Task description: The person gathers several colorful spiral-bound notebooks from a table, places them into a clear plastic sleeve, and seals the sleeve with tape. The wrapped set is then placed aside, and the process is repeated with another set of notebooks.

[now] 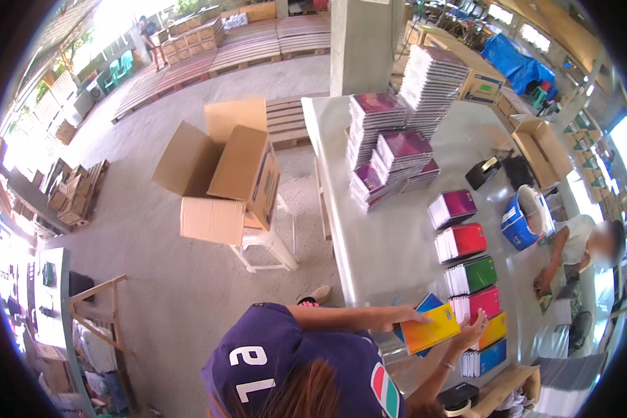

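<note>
My left hand (409, 315) is closed on a yellow spiral notebook (435, 333), with a blue notebook (430, 302) showing behind it. Close to the pink notebooks (485, 301), my right hand (472, 329) has its fingers apart; whether they touch the stack I cannot tell. The stacks form a column along the metal table (376, 258). Beyond the pink ones lie green notebooks (479, 274), red notebooks (470, 239) and purple notebooks (460, 207). On the near side are yellow notebooks (494, 329) and blue notebooks (493, 355).
Tall piles of maroon notebooks (432, 76) crowd the table's far end. An open carton (240, 167) rests on a white stool (268, 251) at left. A blue-and-white bucket (522, 221) stands right of the stacks. Across the table, a co-worker (571, 244) handles something small.
</note>
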Available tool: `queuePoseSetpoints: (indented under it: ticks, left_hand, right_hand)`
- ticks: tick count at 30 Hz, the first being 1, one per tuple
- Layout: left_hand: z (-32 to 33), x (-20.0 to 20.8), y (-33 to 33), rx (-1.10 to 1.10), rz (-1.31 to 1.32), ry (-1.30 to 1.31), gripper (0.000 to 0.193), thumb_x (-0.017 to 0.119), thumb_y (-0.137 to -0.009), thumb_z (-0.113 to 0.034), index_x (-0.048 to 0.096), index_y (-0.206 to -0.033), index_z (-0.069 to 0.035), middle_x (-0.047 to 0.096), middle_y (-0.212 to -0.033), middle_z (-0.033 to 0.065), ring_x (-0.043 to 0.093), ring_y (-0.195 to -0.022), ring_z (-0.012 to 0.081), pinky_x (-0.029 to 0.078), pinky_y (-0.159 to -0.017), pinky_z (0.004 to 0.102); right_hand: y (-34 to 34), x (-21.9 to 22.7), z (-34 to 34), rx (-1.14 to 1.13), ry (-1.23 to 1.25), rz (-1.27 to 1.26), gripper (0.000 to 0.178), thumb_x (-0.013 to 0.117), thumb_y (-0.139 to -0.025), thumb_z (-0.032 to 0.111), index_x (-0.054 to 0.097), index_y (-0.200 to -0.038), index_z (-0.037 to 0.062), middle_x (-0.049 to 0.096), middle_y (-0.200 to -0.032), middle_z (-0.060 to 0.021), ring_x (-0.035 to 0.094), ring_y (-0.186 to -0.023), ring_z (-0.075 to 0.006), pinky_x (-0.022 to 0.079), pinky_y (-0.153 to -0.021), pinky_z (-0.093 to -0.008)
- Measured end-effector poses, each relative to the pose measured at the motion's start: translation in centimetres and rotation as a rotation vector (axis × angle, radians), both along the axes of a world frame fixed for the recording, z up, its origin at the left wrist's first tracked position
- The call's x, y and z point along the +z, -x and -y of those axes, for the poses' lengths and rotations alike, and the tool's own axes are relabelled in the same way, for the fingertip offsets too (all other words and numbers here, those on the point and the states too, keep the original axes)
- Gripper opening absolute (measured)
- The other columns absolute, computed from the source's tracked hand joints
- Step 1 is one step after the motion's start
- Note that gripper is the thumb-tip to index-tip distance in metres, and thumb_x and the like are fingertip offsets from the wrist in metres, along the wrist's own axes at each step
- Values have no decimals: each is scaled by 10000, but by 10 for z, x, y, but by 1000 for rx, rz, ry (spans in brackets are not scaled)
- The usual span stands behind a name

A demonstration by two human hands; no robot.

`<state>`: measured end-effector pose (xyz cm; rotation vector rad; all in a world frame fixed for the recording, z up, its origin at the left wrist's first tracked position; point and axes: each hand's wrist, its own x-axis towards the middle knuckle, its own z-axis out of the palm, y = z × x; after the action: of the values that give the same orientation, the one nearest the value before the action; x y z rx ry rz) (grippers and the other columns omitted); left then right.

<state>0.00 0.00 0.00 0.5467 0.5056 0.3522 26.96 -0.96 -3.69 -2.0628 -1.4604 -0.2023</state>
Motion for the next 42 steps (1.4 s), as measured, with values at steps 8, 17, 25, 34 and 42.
queuePoseSetpoints:
  ticks: [8, 17, 25, 34, 42]
  left_hand:
    - [8, -5, -5, -90, -94, 110, 480, 725, -850, -307, 554, -1204, -30, 663, -1071, 73, 667, -882, 154, 564, -774, 288]
    - [15, -4, -21, -129, -63, 31, 525, 706, -836, -377, 554, -1212, -44, 652, -1128, 103, 668, -948, 195, 562, -792, 281]
    - [20, -3, -20, -107, -35, 24, 539, 705, -836, -378, 550, -1227, -41, 649, -1141, 101, 669, -939, 201, 567, -796, 292]
    - [23, 8, -15, -92, -24, 28, 576, 721, -821, -379, 532, -1244, -36, 641, -1144, 94, 662, -957, 218, 577, -774, 290]
    - [31, 10, -12, -9, -65, 7, 576, 731, -808, -380, 553, -1225, -25, 655, -1101, 93, 666, -911, 200, 576, -755, 286]
  right_hand:
    - [3, 0, -2, 30, 4, 5, 429, 659, -794, 19, 557, -1209, -1, 554, -1266, -243, 484, -1222, -405, 391, -1035, -479]
    - [11, 10, -4, 35, 117, -42, 433, 675, -806, 70, 538, -1210, -7, 538, -1268, -263, 485, -1205, -431, 410, -1000, -491]
    - [34, 50, -18, -49, 254, 95, 420, 739, -773, 155, 546, -1119, 17, 566, -1164, -274, 523, -1125, -448, 442, -911, -503]
    - [40, 55, -32, -78, 422, 102, 394, 710, -807, 142, 503, -1112, 5, 509, -1259, -290, 508, -1134, -468, 440, -926, -512]
    - [34, 45, -31, -74, 412, 140, 386, 706, -816, 164, 511, -1115, 17, 524, -1232, -268, 541, -1097, -434, 463, -883, -505]
